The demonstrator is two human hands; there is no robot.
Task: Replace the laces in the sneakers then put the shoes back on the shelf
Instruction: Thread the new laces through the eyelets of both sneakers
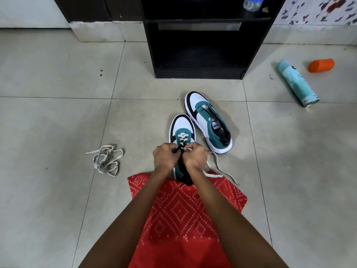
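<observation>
- The left hand (166, 158) is over the throat of the near sneaker (181, 123), knuckles up, its fingers curled and pinching the black tongue (180, 148) that sticks up between the two hands.
- The right hand (195, 158) is just beside it, almost touching, with fingers curled and fingertips pinching the cream lace (182, 137) close to the eyelets.
- Both forearms reach forward from the bottom edge and converge on the shoe, crossing over a red cloth (183, 213) with a white diamond print.
- The near sneaker stands on the floor (58, 113), toe pointing away. Two crossings of lace show above the hands; the hands and wrists hide the rest of the throat and the heel.
- The free ends of the lace trail off to the right of the right wrist, over the edge of the red cloth and onto the floor.
- The far sneaker (209, 122) stands just right of the near one, apart from it, unlaced.
- A loose lace (106, 161) lies bunched on the floor, well left of the hands.
- The black shelf (197, 72) stands beyond the sneakers, its lower bay open, with a bottle (252, 3) on the upper level.
- A teal can (297, 84) lies on its side at far right, with an orange cap (321, 65) near it.
</observation>
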